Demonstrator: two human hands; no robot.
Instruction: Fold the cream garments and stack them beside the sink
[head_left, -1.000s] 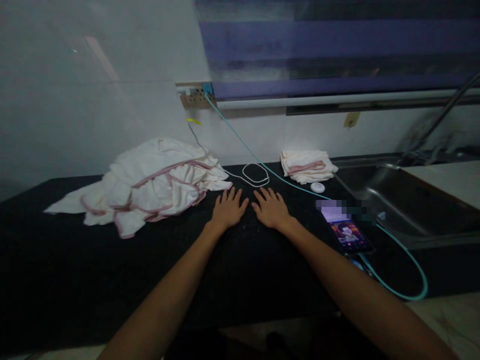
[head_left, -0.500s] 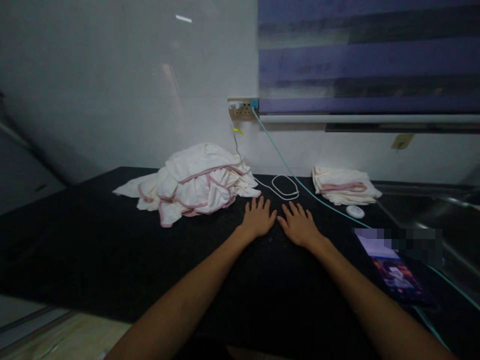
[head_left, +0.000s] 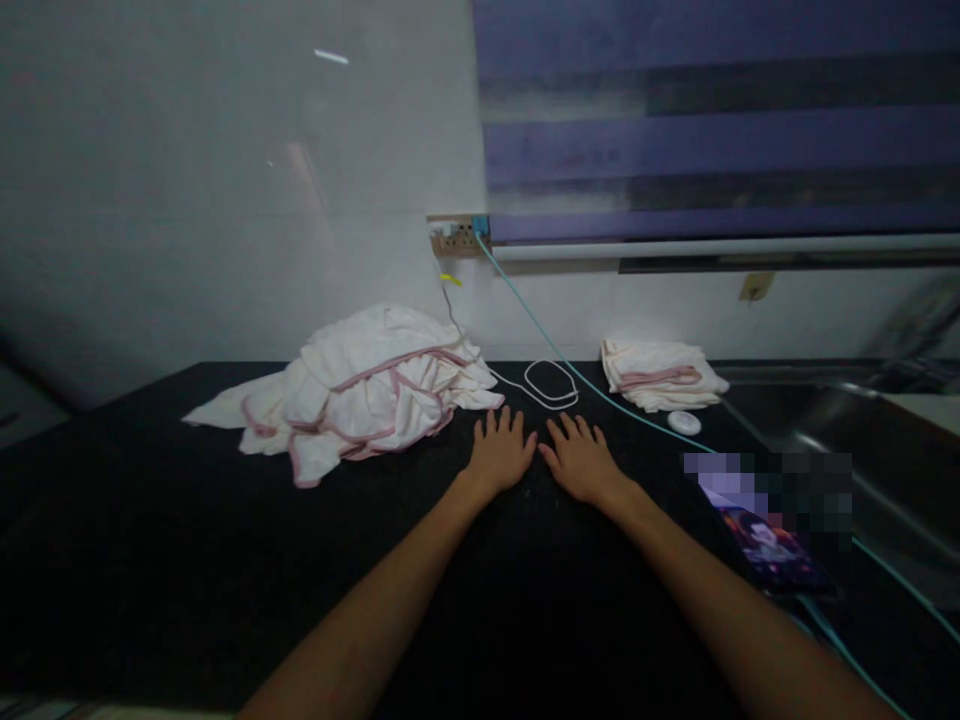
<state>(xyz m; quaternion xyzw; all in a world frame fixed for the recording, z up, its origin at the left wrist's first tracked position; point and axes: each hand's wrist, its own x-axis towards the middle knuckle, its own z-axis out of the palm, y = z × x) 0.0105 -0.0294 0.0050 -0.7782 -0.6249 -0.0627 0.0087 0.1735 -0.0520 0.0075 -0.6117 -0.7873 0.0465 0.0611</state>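
Observation:
My left hand [head_left: 500, 455] lies palm down on the black countertop [head_left: 187, 560], fingers spread, holding nothing. Beside it my right hand [head_left: 583, 460] rests flat in the same way, thumbs close together. Left of and behind my left hand is a crumpled heap of white cloth with pink edging [head_left: 375, 385]. A folded white cloth with a pink edge [head_left: 660, 374] sits behind and to the right of my right hand. Just beyond my fingertips a white cable [head_left: 551, 385] lies in a loop.
A small round white object [head_left: 684, 423] is in front of the folded cloth. A lit phone [head_left: 765, 540] lies near my right forearm. A teal cord [head_left: 525, 305] runs from the wall socket [head_left: 459, 236] across the counter. A metal sink [head_left: 832, 400] is at the right, below a purple striped blind [head_left: 720, 145].
The view has shifted right, so the heap, sockets and hands appear farther left and more of the sink shows. Both hands stay flat on the counter.

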